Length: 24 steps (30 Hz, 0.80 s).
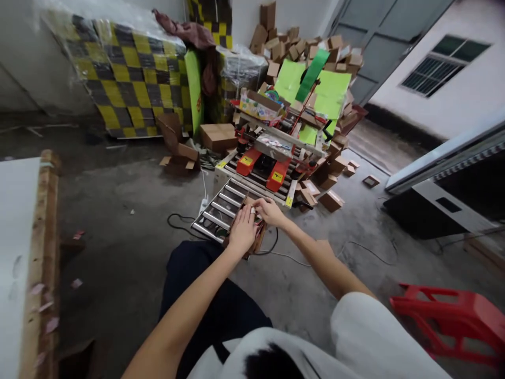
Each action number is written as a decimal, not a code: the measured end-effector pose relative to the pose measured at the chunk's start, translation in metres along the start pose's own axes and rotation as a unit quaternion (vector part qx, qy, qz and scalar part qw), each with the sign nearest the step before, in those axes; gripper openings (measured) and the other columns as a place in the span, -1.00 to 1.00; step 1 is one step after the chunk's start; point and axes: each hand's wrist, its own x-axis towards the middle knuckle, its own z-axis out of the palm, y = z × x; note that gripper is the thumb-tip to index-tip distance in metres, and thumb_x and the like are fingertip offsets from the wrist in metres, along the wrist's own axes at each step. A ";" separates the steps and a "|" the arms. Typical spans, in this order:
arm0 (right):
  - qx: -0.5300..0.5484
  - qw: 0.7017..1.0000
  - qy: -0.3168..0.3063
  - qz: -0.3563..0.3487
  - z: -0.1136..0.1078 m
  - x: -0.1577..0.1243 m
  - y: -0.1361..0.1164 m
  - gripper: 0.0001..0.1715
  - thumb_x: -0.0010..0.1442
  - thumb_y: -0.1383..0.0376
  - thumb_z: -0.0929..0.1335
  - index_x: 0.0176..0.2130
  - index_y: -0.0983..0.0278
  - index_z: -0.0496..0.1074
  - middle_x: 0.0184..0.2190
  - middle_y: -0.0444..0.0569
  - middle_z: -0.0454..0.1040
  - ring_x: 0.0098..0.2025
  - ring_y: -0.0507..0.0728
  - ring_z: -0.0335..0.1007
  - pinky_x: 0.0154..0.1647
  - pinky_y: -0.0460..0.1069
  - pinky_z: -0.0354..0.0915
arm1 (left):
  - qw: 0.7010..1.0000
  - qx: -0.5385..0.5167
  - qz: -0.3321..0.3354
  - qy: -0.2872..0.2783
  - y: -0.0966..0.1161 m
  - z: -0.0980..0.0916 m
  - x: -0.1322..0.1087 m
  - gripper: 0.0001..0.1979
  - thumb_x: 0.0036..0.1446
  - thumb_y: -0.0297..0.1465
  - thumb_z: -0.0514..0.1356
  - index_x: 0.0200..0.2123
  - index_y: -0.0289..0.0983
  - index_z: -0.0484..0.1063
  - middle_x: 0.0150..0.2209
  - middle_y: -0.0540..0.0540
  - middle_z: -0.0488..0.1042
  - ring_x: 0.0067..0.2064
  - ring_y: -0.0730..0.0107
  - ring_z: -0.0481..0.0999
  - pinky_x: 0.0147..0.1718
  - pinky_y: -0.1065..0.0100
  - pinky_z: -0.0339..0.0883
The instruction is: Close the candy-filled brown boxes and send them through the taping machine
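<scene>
A small brown cardboard box (259, 241) rests at the near right end of a roller conveyor (213, 218), mostly covered by my hands. My left hand (243, 230) lies over the top of the box with its fingers stretched forward. Just to its right, my right hand (270, 211) has bent fingers drawn together at the top of the box. A tiny white piece (253, 210) shows between the hands, by the fingertips. Whatever sits between my right fingers is too small and hidden to name. Something reddish shows at the box's top, partly covered.
A carton sealing machine (263, 167) with green tape (312, 75) stands beyond the rollers. Many cardboard boxes (294, 45) are heaped behind it. A red plastic stool (450, 321) is at right, a wooden-edged white board (44, 252) at left. Cables (361, 247) cross the floor.
</scene>
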 end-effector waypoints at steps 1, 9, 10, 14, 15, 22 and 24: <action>0.008 1.000 0.011 0.000 0.001 0.002 0.001 -0.61 0.18 0.46 0.22 0.00 0.29 0.36 -0.03 0.03 0.53 0.04 0.14 0.42 0.35 0.17 -0.02 | 1.000 0.002 0.005 -0.013 -0.002 0.003 0.002 -0.41 0.36 -0.35 -0.04 0.33 -0.60 0.13 0.40 -0.43 0.07 0.45 0.02 0.01 0.41 0.04 -0.14; -0.010 0.989 0.127 0.075 0.010 0.001 -0.003 -0.42 0.06 0.39 0.32 0.10 0.39 0.26 0.06 0.19 0.33 0.10 0.23 0.30 0.12 0.10 0.26 | 0.999 -0.033 0.002 -0.001 -0.011 0.018 0.009 -0.51 0.32 -0.36 0.02 0.19 -0.59 0.31 0.29 -0.54 0.25 0.39 -0.08 0.17 0.36 -0.04 0.00; -0.033 0.986 0.136 0.085 0.010 0.001 -0.004 -0.38 0.07 0.38 0.33 0.13 0.40 0.26 0.10 0.22 0.29 0.14 0.25 0.25 0.14 0.10 0.25 | 0.999 -0.045 0.001 0.004 -0.011 0.018 0.009 -0.51 0.31 -0.36 0.02 0.18 -0.58 0.31 0.28 -0.54 0.27 0.38 -0.08 0.19 0.35 -0.05 0.00; -0.114 0.988 0.064 0.086 0.012 0.009 -0.013 -0.62 0.17 0.38 0.33 0.01 0.32 0.42 -0.05 0.12 0.41 0.07 0.23 0.30 0.15 0.10 0.21 | 0.989 -0.141 -0.026 0.048 -0.017 0.019 0.004 -0.48 0.30 -0.39 0.02 0.27 -0.53 0.18 0.26 -0.48 0.32 0.31 0.00 0.31 0.31 0.02 0.14; -0.120 0.988 0.051 0.087 0.015 0.013 -0.016 -0.71 0.21 0.37 0.30 -0.06 0.31 0.46 -0.11 0.10 0.44 0.01 0.22 0.33 0.12 0.09 0.22 | 0.982 -0.175 -0.028 0.070 -0.020 0.019 0.002 -0.48 0.31 -0.38 0.00 0.28 -0.51 0.15 0.26 -0.46 0.31 0.30 0.04 0.33 0.29 0.05 0.18; -0.144 0.971 0.106 0.162 0.051 0.036 -0.043 -0.56 0.36 0.32 0.15 0.11 0.48 0.33 0.19 0.37 0.27 0.25 0.36 0.12 0.28 0.22 0.03 | 0.906 -0.375 0.010 0.195 -0.022 0.000 -0.025 -0.54 0.40 -0.29 -0.11 0.27 -0.33 0.16 0.26 -0.35 0.31 0.31 0.22 0.30 0.31 0.11 0.19; -0.143 0.967 0.121 0.170 0.057 0.038 -0.043 -0.46 0.36 0.29 0.14 0.24 0.48 0.22 0.33 0.34 0.12 0.37 0.37 -0.06 0.37 0.27 -0.15 | 0.898 -0.382 0.026 0.216 -0.025 -0.018 -0.029 -0.54 0.38 -0.27 -0.04 0.26 -0.31 0.19 0.26 -0.34 0.31 0.31 0.21 0.30 0.31 0.11 0.19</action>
